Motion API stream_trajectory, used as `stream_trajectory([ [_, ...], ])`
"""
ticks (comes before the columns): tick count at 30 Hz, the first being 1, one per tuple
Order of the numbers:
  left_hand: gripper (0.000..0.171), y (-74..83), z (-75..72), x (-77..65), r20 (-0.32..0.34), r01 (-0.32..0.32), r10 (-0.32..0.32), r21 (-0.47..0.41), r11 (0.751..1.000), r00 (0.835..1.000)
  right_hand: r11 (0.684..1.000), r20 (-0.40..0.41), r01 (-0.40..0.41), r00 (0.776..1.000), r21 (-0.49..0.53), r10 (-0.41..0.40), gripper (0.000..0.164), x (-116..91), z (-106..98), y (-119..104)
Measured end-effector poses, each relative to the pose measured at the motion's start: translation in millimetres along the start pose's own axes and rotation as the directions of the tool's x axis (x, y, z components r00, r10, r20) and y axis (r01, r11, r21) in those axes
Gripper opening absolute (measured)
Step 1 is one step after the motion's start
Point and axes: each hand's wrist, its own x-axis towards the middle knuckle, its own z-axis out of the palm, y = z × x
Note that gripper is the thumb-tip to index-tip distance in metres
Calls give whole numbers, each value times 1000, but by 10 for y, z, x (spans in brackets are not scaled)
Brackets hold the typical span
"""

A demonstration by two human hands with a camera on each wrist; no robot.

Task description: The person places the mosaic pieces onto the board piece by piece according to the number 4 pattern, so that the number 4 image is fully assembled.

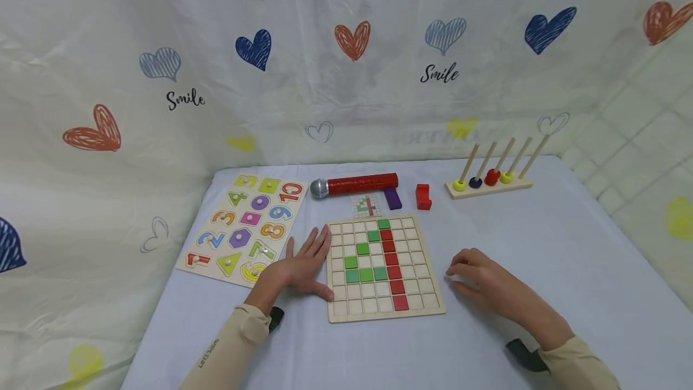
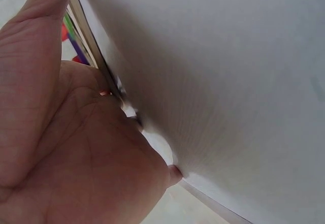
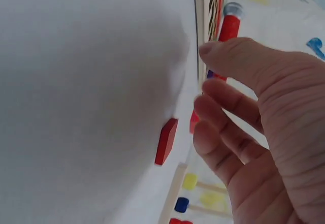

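Observation:
A wooden grid board (image 1: 379, 318) lies on the white table, with green tiles (image 1: 363, 248) and a column of red tiles (image 1: 393, 271) set in its squares. My left hand (image 1: 303, 268) rests at the board's left side, fingers spread, its thumb touching the lower left edge. To the right of the board my right hand (image 1: 484, 281) hovers low, fingers loosely bent and holding nothing visible. In the right wrist view, a loose red block (image 3: 166, 141) lies on the cloth near those fingertips; from the head it is hidden.
Behind the board are a small pattern card (image 1: 366, 205), a purple block (image 1: 393, 198), red blocks (image 1: 423, 196) and a red microphone (image 1: 360, 184). A number puzzle board (image 1: 211, 272) lies at left. The peg stand (image 1: 489, 189) with beads stands at back right.

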Motion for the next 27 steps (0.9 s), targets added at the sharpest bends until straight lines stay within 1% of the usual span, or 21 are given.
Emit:
stream_trajectory([
  [3,146,1,6,2,2,0,0,-4,1000,1000,996,-22,-68,998,-60,67,34,-39,-6,65],
  [6,146,5,9,2,2,0,0,-5,1000,1000,988,-9,-135,991,-70,135,30,-78,-9,130],
  [9,146,9,8,3,-2,2,-2,-4,1000,1000,983,6,-178,984,-46,178,27,-106,-1,188],
  [12,146,11,1,6,-4,9,-9,1,1000,1000,980,-14,-199,980,-19,199,29,-126,1,224],
  [15,147,12,-3,10,-8,14,-14,5,1000,1000,970,-20,-243,970,2,243,30,-139,-20,235],
  [16,147,12,-3,11,-8,14,-14,7,1000,1000,966,-15,-258,966,6,258,30,-143,-29,237],
  [19,146,13,-2,13,-7,11,-11,6,1000,1000,951,34,-308,951,20,307,27,-147,-66,239],
  [23,146,17,-4,8,-5,9,-9,1,1000,1000,948,106,-311,947,65,303,24,-135,-108,236],
  [25,146,18,-4,4,-4,10,-10,0,1000,1000,953,119,-287,954,96,275,24,-127,-117,231],
  [27,146,16,-3,3,-3,10,-10,0,1000,1000,962,108,-244,967,121,232,25,-120,-114,227],
])
